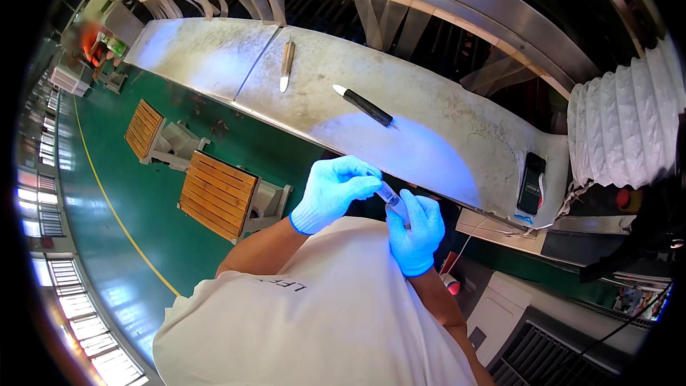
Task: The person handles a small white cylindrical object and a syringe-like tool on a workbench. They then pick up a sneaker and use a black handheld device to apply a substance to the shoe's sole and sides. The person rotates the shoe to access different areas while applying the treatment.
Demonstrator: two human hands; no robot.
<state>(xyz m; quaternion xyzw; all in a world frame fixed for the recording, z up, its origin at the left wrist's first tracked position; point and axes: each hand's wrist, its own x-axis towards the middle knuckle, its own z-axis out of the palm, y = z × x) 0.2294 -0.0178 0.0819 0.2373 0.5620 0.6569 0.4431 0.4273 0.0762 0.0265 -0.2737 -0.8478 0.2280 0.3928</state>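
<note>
Both my hands wear pale knit gloves that look blue under the light, close in front of my shirt at the near edge of the workbench [429, 100]. Between them is a small, translucent, narrow tube with dark marks [391, 198], resembling a syringe barrel. My left hand [337, 189] pinches its upper left end. The fingers of my right hand [416, 234] are closed around its lower right end. On the bench beyond lie a black-handled tool with a pale pointed tip [366, 107] and a wooden-handled tool with a whitish blade [287, 66].
A black phone-like device [531, 184] lies at the bench's right end, near a white ribbed duct [625, 125]. Clear strip curtains [389, 18] hang along the back. Slatted wooden seats [218, 195] stand left on the green floor. A grey-white machine [504, 307] is at lower right.
</note>
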